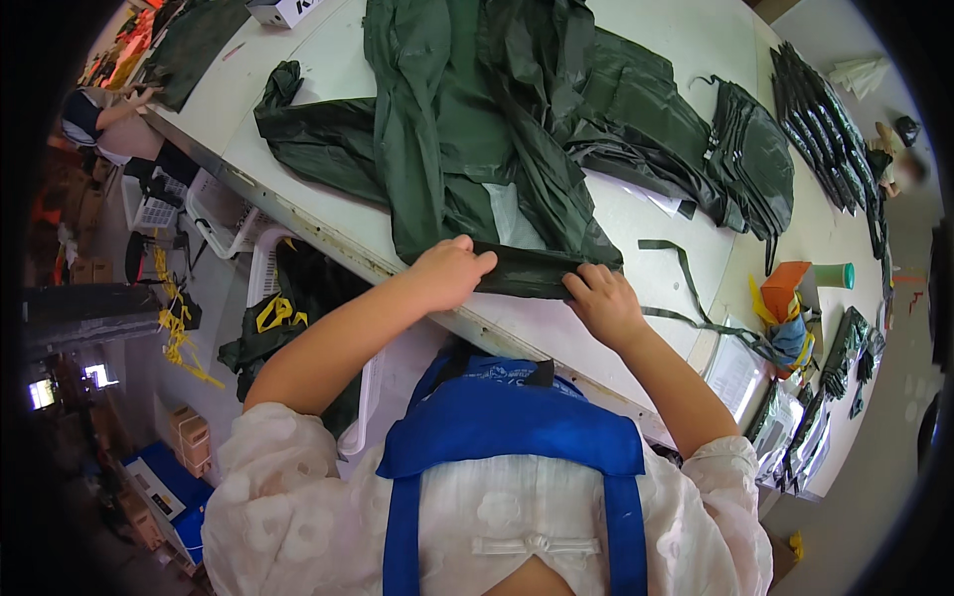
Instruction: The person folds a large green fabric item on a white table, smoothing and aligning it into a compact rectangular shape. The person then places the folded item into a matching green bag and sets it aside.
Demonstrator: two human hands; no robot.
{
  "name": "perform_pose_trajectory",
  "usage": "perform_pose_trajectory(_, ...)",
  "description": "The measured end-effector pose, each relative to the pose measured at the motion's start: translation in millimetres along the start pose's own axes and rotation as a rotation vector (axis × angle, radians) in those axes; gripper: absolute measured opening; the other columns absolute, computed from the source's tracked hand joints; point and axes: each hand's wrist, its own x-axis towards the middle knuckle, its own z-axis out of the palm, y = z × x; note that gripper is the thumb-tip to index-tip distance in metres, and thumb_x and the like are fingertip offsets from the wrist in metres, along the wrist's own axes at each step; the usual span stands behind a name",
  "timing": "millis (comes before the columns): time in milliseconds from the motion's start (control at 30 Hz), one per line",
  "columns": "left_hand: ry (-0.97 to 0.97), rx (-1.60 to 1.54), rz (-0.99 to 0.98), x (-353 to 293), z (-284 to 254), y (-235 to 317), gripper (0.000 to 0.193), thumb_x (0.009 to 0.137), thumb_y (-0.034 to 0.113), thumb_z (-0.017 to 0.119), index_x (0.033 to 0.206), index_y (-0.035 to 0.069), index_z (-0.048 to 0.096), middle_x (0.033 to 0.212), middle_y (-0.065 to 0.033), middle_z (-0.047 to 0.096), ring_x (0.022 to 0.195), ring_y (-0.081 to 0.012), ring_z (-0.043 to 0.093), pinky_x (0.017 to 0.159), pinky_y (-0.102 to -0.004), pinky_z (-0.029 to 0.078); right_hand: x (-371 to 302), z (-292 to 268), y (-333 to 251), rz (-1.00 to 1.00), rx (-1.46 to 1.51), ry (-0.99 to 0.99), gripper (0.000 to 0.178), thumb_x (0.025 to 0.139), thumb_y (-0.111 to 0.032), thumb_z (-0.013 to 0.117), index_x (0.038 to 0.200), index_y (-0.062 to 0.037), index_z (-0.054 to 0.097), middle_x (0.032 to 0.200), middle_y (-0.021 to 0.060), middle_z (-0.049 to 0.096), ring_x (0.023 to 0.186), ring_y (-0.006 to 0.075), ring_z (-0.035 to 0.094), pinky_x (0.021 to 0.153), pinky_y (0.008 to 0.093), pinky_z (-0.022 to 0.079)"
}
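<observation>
A dark green, shiny rain jacket (452,129) lies spread on the white table (328,223), one sleeve stretched out to the left. Its near edge is folded up into a flat band. At the left end of that band, my left hand (452,272) pinches the fabric between thumb and fingers. My right hand (604,303) grips the band's other end, the fingers curled over the cloth. Between the hands the fold runs fairly straight, close to the table's front edge. A paler patch shows inside the jacket just beyond the fold.
Right of the jacket lie a fanned stack of dark green pouches (752,149) and a loose green strap (686,288). Farther right are packed plastic bags (820,124), an orange box (788,288) and a green roll (835,275). A white basket (260,273) stands below the table; another person (119,124) works at far left.
</observation>
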Motion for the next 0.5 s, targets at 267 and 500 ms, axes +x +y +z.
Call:
perform_pose_trajectory(267,-0.271,0.240,-0.073,1.6,4.3,16.3,0.026,0.084,0.030,0.061,0.089,0.005,0.066,0.081,-0.0095,0.066,0.092,-0.0296,0.057,0.078,-0.0438,0.045,-3.5,67.9,-19.6,0.146,0.123,-0.160,0.012,0.082,-0.017,0.063,0.091,-0.0113,0.059,0.082,0.0062,0.060,0.084,0.0242,0.060,0.075,0.0382,0.046)
perform_pose_trajectory(500,0.101,-0.278,-0.134,21.6,80.4,97.6,0.033,0.083,0.013,0.061,0.114,0.005,0.054,0.106,-0.0127,0.058,0.099,-0.0318,0.055,0.082,-0.0448,0.044,-18.4,66.0,-11.7,0.510,0.647,0.017,0.033,0.072,-0.006,0.067,0.102,-0.0058,0.053,0.090,0.0113,0.062,0.093,0.0309,0.058,0.086,0.0416,0.046)
